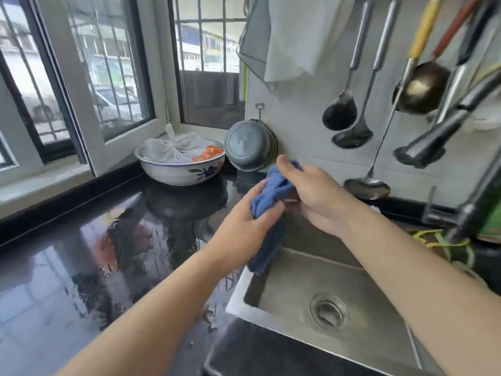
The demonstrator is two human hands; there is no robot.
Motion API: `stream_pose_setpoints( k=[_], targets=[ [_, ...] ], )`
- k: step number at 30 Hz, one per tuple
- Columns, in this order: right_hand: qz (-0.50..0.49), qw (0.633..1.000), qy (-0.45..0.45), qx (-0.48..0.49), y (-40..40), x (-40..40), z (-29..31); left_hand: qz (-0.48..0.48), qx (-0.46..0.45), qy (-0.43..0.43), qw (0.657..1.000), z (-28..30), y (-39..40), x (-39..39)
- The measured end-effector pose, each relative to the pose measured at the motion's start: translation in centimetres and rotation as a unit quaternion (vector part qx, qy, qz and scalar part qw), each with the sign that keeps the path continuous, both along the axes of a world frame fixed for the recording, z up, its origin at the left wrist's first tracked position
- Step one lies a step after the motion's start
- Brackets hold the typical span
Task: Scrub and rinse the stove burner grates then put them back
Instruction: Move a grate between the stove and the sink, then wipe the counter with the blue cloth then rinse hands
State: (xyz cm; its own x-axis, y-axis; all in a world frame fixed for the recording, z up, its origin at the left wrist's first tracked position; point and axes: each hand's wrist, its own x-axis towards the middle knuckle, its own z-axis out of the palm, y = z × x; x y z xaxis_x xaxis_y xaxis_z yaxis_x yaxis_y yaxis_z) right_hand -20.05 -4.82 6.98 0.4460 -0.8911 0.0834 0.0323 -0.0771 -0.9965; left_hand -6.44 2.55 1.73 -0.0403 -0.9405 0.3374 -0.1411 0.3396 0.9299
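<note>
1. No burner grate shows anywhere in this view; where the grates are cannot be told from here.
2. A blue cloth (272, 195) is bunched between both hands above the far-left corner of the sink, with its darker tail hanging down over the sink's rim.
3. The left hand (244, 226) grips the cloth from below, fingers curled round the bunch.
4. The right hand (315, 198) clamps the upper end, its thumb lying along the top of the fabric and its fingers wrapped under it.
5. The steel sink (284, 270) holds nothing that can be seen except its round drain strainer (328, 311) in the floor of the basin.
6. A blurred faucet (439, 137) slants in from the right, above the basin.
7. Left of the sink runs a glossy black countertop (89, 256), wet and full of reflections.
8. At the counter's far end, by the window (89, 85), stands a white bowl (180, 172) painted with a blue flower; inside it lie a knotted clear plastic bag (170, 149) and something orange (207, 154) beside the bag.
9. Just right of the bowl a grey basin (248, 143) hangs on a wall hook, bottom facing out, behind and left of the hands.
10. On the wall above the sink hang ladles (340, 114) and other long-handled utensils, with a white cloth (292, 36) draped higher up.
</note>
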Motion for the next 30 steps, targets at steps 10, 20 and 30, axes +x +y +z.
stream_pose_setpoints(
  k=[10,20,30],
  targets=[
    [-0.106,0.986,-0.068,0.105,12.6,-15.0,0.9,-0.169,0.138,0.019,0.976,2.9,8.9,-10.8],
    [-0.198,0.953,-0.085,0.211,17.2,-21.8,0.8,-0.329,0.203,-0.007,0.922,1.4,10.8,-19.0],
    [-0.203,0.971,0.081,0.095,16.8,-25.0,-0.9,-0.106,0.237,-0.009,0.966,-0.4,10.1,-19.5]
  ],
)
